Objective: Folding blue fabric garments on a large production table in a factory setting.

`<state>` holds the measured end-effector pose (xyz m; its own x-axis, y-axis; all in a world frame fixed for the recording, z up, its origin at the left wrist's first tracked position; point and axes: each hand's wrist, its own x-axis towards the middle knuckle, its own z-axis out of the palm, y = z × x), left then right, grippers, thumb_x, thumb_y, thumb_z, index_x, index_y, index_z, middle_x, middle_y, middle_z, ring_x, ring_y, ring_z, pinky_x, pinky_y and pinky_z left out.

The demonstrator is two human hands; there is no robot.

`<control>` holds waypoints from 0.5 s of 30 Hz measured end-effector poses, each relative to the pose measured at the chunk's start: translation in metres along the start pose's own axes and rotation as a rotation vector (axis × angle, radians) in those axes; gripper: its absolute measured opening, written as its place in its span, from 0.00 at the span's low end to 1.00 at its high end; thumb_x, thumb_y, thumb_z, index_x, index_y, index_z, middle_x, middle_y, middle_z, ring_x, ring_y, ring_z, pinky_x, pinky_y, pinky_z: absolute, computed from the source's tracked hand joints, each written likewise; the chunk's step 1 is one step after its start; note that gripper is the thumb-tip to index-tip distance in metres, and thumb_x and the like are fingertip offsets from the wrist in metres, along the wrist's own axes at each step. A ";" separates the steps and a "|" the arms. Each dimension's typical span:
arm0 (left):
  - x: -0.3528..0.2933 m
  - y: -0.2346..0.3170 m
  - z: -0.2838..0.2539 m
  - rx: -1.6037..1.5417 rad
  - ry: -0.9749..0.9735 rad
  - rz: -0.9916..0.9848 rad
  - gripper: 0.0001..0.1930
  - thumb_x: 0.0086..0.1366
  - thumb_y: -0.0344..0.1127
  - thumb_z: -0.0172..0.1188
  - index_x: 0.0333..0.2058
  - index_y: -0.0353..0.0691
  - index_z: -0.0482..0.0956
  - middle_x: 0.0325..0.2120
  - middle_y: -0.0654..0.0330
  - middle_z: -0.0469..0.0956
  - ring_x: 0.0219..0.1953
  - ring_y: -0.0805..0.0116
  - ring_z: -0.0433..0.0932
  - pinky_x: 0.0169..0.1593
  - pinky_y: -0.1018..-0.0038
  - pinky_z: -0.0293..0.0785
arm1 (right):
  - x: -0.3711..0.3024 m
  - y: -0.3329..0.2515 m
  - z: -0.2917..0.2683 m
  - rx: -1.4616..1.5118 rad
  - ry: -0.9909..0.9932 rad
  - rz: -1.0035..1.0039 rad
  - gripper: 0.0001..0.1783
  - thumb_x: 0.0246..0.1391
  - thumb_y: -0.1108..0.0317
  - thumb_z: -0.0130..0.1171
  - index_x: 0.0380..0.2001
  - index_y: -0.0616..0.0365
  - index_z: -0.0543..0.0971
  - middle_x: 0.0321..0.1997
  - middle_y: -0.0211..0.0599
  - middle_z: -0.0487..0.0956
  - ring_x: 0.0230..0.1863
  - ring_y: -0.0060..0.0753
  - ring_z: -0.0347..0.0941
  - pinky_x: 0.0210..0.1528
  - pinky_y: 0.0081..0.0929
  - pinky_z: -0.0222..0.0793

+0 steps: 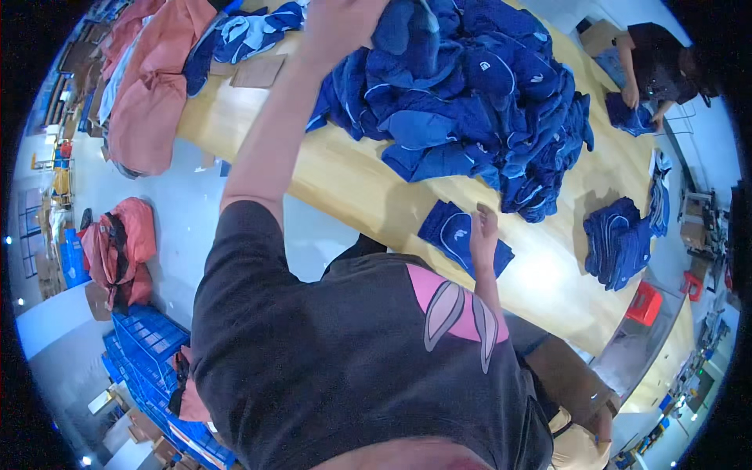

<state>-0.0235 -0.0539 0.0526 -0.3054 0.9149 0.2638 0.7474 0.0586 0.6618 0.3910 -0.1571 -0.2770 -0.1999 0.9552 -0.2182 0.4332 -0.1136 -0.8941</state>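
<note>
Nearest, the right hand [483,235] lay flat with fingers spread on a small folded dark-blue fabric garment with white trim [457,233], which rested on the pale wooden table [352,184] close to its near edge. Farther off, the left hand [338,25] reached up into the big heap of blue fabric garments [478,94], fingers closed on the cloth at its top. A stack of folded blue garments [617,241] sat well apart to the right.
</note>
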 end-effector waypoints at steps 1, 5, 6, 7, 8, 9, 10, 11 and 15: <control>-0.007 -0.002 -0.019 -0.077 0.051 0.060 0.16 0.59 0.26 0.55 0.48 0.39 0.74 0.37 0.52 0.77 0.35 0.53 0.75 0.41 0.67 0.71 | 0.004 -0.015 0.014 0.145 -0.046 0.087 0.32 0.57 0.69 0.59 0.64 0.56 0.64 0.59 0.44 0.69 0.53 0.41 0.70 0.56 0.36 0.66; 0.007 -0.020 0.015 -0.287 0.250 0.578 0.10 0.61 0.24 0.54 0.41 0.37 0.75 0.29 0.59 0.76 0.24 0.68 0.69 0.31 0.76 0.64 | 0.052 -0.076 0.067 -0.131 -0.027 -0.366 0.43 0.48 0.66 0.67 0.67 0.59 0.59 0.61 0.49 0.65 0.59 0.47 0.66 0.57 0.36 0.66; -0.004 -0.015 -0.008 -0.349 0.194 0.542 0.09 0.61 0.24 0.53 0.41 0.37 0.75 0.29 0.60 0.75 0.24 0.70 0.68 0.31 0.77 0.63 | 0.061 -0.088 0.082 -0.187 -0.052 -0.512 0.47 0.46 0.67 0.68 0.69 0.58 0.57 0.63 0.49 0.64 0.60 0.47 0.65 0.58 0.38 0.66; -0.014 -0.008 -0.022 -0.333 0.195 0.527 0.09 0.61 0.24 0.53 0.41 0.37 0.75 0.29 0.60 0.75 0.24 0.70 0.68 0.31 0.77 0.63 | 0.065 -0.101 0.096 -0.011 -0.208 -0.493 0.48 0.48 0.63 0.68 0.69 0.58 0.56 0.65 0.49 0.63 0.61 0.47 0.64 0.60 0.41 0.65; -0.023 -0.001 -0.036 -0.508 0.155 0.499 0.09 0.61 0.25 0.54 0.41 0.37 0.75 0.28 0.61 0.75 0.24 0.72 0.68 0.31 0.79 0.64 | 0.068 -0.113 0.110 0.164 -0.358 -0.466 0.49 0.49 0.60 0.68 0.70 0.58 0.54 0.67 0.50 0.61 0.63 0.48 0.63 0.61 0.43 0.64; -0.032 0.009 -0.050 -0.672 0.120 0.463 0.09 0.61 0.26 0.54 0.40 0.38 0.76 0.28 0.62 0.75 0.24 0.74 0.68 0.32 0.81 0.64 | 0.070 -0.126 0.124 0.179 -0.383 -0.466 0.49 0.49 0.60 0.68 0.70 0.58 0.54 0.67 0.50 0.61 0.63 0.48 0.63 0.61 0.43 0.64; -0.041 0.018 -0.063 -0.837 0.088 0.425 0.08 0.61 0.27 0.54 0.40 0.38 0.76 0.28 0.63 0.75 0.24 0.76 0.68 0.32 0.82 0.64 | 0.071 -0.140 0.138 0.694 -0.791 -0.197 0.48 0.52 0.55 0.66 0.70 0.58 0.54 0.68 0.50 0.61 0.64 0.48 0.63 0.61 0.45 0.64; -0.049 0.022 -0.071 -1.016 0.055 0.385 0.08 0.61 0.28 0.54 0.40 0.38 0.76 0.27 0.64 0.76 0.24 0.78 0.68 0.32 0.84 0.65 | 0.068 -0.151 0.149 1.193 -1.162 0.129 0.47 0.54 0.51 0.64 0.70 0.59 0.54 0.69 0.50 0.60 0.65 0.48 0.64 0.61 0.46 0.65; -0.046 -0.036 -0.066 -0.813 -0.129 0.057 0.07 0.61 0.30 0.56 0.39 0.39 0.77 0.27 0.65 0.76 0.26 0.79 0.70 0.34 0.86 0.68 | 0.038 -0.174 0.170 1.430 -1.304 0.439 0.43 0.56 0.46 0.59 0.67 0.59 0.59 0.62 0.48 0.71 0.59 0.45 0.71 0.58 0.40 0.68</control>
<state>-0.0754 -0.1249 0.0630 -0.1729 0.9493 0.2625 0.0839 -0.2514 0.9642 0.1586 -0.1476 -0.1958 -0.9902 0.1383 0.0187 -0.1394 -0.9753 -0.1712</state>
